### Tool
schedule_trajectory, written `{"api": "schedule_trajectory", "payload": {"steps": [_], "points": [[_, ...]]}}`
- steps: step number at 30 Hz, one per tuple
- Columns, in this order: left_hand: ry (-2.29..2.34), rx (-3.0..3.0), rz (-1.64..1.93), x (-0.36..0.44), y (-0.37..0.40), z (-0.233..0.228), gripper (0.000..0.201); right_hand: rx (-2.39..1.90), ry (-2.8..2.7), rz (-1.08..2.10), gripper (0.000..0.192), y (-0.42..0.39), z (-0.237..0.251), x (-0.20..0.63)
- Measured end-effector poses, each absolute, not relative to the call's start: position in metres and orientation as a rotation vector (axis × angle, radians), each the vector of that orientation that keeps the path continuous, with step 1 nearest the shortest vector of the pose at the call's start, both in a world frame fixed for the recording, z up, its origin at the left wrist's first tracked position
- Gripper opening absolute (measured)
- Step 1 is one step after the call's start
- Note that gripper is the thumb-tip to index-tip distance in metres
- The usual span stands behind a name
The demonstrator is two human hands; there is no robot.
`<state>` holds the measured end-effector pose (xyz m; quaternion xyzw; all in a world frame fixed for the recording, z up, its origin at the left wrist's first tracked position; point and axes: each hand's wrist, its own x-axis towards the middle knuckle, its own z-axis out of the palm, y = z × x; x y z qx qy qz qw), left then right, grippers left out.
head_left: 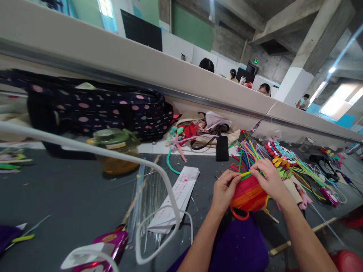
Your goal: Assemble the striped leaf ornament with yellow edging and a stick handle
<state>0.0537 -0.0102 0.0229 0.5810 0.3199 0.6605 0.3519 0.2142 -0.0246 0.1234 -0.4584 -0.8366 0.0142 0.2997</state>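
On the far left of the dark tabletop (70, 200) lay a polka-dot bag (96, 109), with a green-lidded jar (116, 149) of amber liquid in front of it; the jar's label was too blurred to read. A white cable (159, 170) looped across the foreground. Right of that, a folded printed sheet (178, 196) carried rows of small red marks, none legible, and a black phone (222, 148) lay face down farther back.

The left hand (224, 190) curled against the left side of a rounded woven piece (248, 195) in red, orange and yellow, fingers closed on its upper edge. The right hand (268, 179) pressed on the piece from the upper right, thumb and forefinger pinched narrow on a yellow strip (245, 174) that ran across the top, its long axis roughly left to right between the hands. Both hands touched the piece; the right was nearer the strip's free end. Loose coloured strips (248, 153) fanned out just behind, and a beaded ornament (280, 153) lay beyond them to the right.
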Motion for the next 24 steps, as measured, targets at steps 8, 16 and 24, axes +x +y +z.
{"api": "schedule_trajectory", "payload": {"steps": [8,16,24], "points": [[0.883,1.485,1.677,0.054,-0.011,0.023,0.015,-1.122,-2.394,-0.126,0.014,-0.028,0.133,0.216],[0.831,1.423,1.619,0.056,-0.014,0.025,0.013,-1.153,-2.47,-0.169,0.017,-0.027,0.144,0.217],[0.809,1.469,1.631,0.057,-0.016,0.026,0.011,-1.18,-2.507,-0.125,0.019,-0.024,0.147,0.222]]}}
